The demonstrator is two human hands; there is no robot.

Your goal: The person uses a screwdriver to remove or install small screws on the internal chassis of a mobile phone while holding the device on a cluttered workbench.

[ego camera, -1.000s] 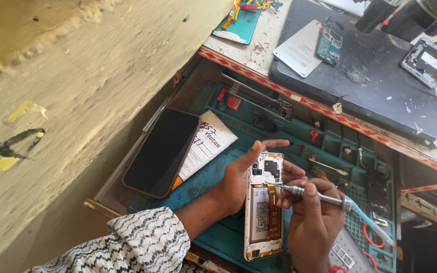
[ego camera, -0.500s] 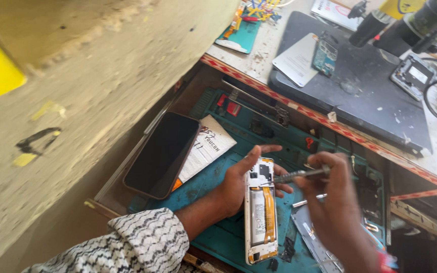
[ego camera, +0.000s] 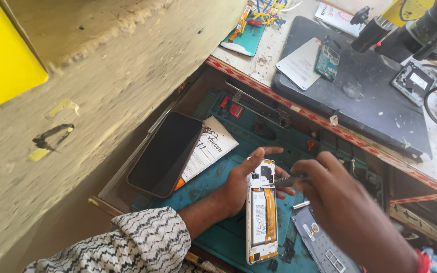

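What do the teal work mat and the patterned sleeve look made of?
The teal work mat looks like matte silicone or rubber: moulded compartments, no glare, though this is uncertain. The black-and-white patterned sleeve on the left arm looks like woven cotton-type cloth, with soft folds.

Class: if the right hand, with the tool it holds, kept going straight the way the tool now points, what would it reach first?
Most likely the opened phone: the tool in the right hand points left at its upper end, steadied by the left hand. Depth is unclear.

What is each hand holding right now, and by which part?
The left hand grips the opened phone by its upper left edge. The right hand holds a screwdriver by its handle, tip at the phone's top.
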